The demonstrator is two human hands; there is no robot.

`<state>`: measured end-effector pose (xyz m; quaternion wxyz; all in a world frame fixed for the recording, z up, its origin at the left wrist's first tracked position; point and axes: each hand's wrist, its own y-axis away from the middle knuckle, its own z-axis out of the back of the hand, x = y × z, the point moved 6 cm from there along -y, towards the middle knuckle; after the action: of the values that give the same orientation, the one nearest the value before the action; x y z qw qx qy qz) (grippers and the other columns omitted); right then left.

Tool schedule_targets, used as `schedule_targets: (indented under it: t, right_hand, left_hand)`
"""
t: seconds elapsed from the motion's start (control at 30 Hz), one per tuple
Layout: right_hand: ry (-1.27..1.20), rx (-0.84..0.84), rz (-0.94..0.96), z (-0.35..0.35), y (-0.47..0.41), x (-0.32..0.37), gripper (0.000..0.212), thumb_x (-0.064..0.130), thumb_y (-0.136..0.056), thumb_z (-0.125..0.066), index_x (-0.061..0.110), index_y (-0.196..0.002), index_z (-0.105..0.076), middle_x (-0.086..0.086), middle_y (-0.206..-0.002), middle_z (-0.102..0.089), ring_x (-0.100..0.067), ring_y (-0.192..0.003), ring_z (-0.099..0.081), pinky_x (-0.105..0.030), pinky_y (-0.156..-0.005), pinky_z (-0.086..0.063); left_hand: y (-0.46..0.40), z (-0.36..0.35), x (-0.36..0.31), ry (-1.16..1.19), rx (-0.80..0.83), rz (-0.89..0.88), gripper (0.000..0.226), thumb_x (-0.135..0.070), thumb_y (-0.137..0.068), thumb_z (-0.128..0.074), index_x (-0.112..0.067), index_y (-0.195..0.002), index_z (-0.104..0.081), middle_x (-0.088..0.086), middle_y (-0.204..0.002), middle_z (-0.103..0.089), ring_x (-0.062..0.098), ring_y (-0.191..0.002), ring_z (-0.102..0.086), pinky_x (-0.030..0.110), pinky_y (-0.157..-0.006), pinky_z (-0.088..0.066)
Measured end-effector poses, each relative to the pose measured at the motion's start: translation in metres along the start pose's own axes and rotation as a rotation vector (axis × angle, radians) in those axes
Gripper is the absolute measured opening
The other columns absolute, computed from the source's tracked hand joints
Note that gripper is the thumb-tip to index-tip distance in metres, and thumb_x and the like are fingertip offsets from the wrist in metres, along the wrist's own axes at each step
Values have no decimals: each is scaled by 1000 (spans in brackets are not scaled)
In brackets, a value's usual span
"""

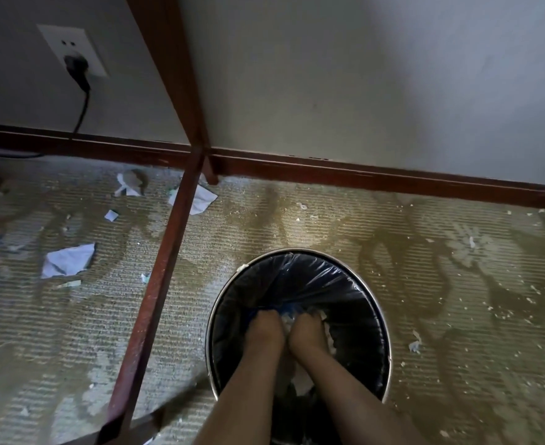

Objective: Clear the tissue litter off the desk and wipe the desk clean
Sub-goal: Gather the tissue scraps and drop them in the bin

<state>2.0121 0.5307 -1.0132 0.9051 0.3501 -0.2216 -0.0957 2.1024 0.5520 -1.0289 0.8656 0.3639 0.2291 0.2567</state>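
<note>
Both my hands, left (263,330) and right (306,332), reach down side by side inside the bin (373,303), knuckles up, fingers buried in tissue (303,382); grip can't be told.

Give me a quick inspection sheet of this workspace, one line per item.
Surface: patterned carpet; desk top not in view, only a wooden desk leg.
Job's things: white tissue in the lined waste bin.
Clutter: paper scraps left of the leg, crumbs on the right.
Hands: left hand and right hand deep in the bin, fingers hidden.
Cables: black plug in the wall socket, cord hanging down.
Surroundings: pale wall, dark baseboard.
</note>
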Motion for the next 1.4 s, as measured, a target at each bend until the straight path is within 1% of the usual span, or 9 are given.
schedule_targets:
  t: [0.17,0.27,0.37,0.43,0.5,0.63,0.8,1.0,1.4]
  right_hand:
    - [-25,31,-77,-10,-13,-10,38,10,-101,-29,-2,-135,-42,-18,-140,-45,-27,-129,-44,-24,-101,-33]
    - [-3,66,-50,-4,6,-1,49,23,-100,-38,3,-145,-29,-15,-142,-44,-24,-129,-45,-27,-105,-35]
    - [113,108,42,17,48,6,71,15,-94,-44,-3,-148,-2,-16,-154,-22,-27,-140,-27,-29,-113,-24]
    - [187,102,101,44,82,13,68,16,-95,-40,1,-149,-1,-13,-157,-7,-28,-145,-11,-33,-118,-12]
    - [193,72,160,72,110,25,61,22,-98,-37,7,-150,-8,-10,-157,-9,-26,-145,-9,-38,-118,-12]
    - [220,-5,280,143,172,63,50,31,-101,-31,12,-147,-26,-5,-153,-27,-22,-142,-21,-37,-114,-23]
    - [154,-177,550,264,278,145,45,26,-101,-32,12,-143,-34,-5,-148,-36,-22,-138,-29,-39,-112,-27]
    - [109,-283,764,373,396,235,48,30,-99,-38,18,-145,-33,-2,-148,-36,-21,-137,-31,-38,-111,-28]
    - [322,-190,1028,374,564,330,53,42,-101,-28,30,-150,-13,4,-157,-17,-18,-144,-12,-53,-115,-13]
  left_hand:
    - [-10,-11,-2,41,100,-47,40,-9,-99,-38,-1,-138,-42,17,-144,-42,28,-133,-40,29,-109,-29]
    - [10,3,-4,105,100,-100,47,-13,-97,-43,-9,-143,-35,17,-144,-41,29,-132,-41,33,-110,-31]
    - [49,26,-5,66,75,-124,58,-18,-90,-52,-13,-144,-29,15,-138,-47,29,-126,-46,33,-104,-38]
    - [69,38,-5,73,44,-143,53,-31,-83,-58,-24,-133,-41,5,-132,-54,22,-117,-54,34,-101,-43]
    - [86,49,-8,76,16,-158,38,-29,-82,-55,-29,-119,-49,1,-125,-60,17,-108,-59,36,-94,-49]
    - [197,143,-41,-55,-100,-244,34,-12,-93,-44,-17,-127,-49,3,-129,-54,20,-113,-56,32,-98,-44]
    - [321,277,-73,-69,-345,-250,22,-5,-92,-44,-8,-112,-54,6,-118,-55,23,-105,-55,33,-88,-46]
    - [454,404,-92,-66,-698,-292,43,-19,-98,-38,-14,-140,-37,2,-146,-36,18,-138,-27,31,-108,-29]
    - [601,469,24,-19,-826,6,52,-31,-102,-31,-24,-150,-13,-1,-156,-17,22,-146,-6,41,-115,-17]
